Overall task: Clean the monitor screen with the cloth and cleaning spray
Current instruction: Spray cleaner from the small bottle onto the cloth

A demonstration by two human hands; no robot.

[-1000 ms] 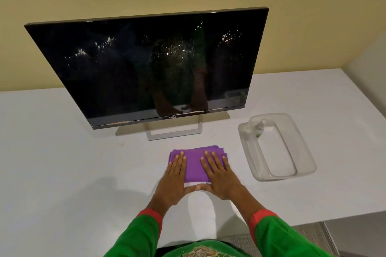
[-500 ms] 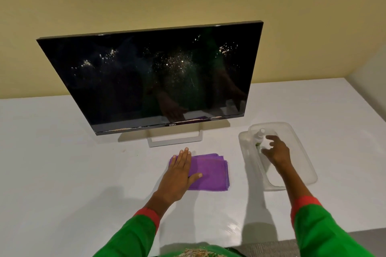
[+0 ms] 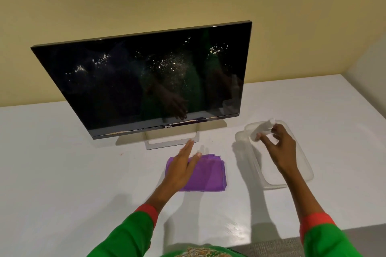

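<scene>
Head view: a dark monitor (image 3: 146, 81) stands on a white table (image 3: 62, 173) against a yellow wall, its screen speckled with white spots. Near its stand lies a folded purple cloth (image 3: 205, 173). The left hand (image 3: 181, 165) rests over the cloth's left part, flat, fingers extended toward the monitor and closed on nothing. To the right sits a clear plastic tray (image 3: 302, 165). The right hand (image 3: 278, 142) is above the tray's far end, its fingers wrapped around a small clear spray bottle (image 3: 262, 130), which is tilted with its cap pointing far and right.

Half a second ago the right hand was only reaching for the bottle, which stood in the tray's far left corner; now the bottle is in its grip and lifted off the tray. A second ago both hands lay flat on the cloth. The left hand has stayed on the cloth, now slanted more to the right.
</scene>
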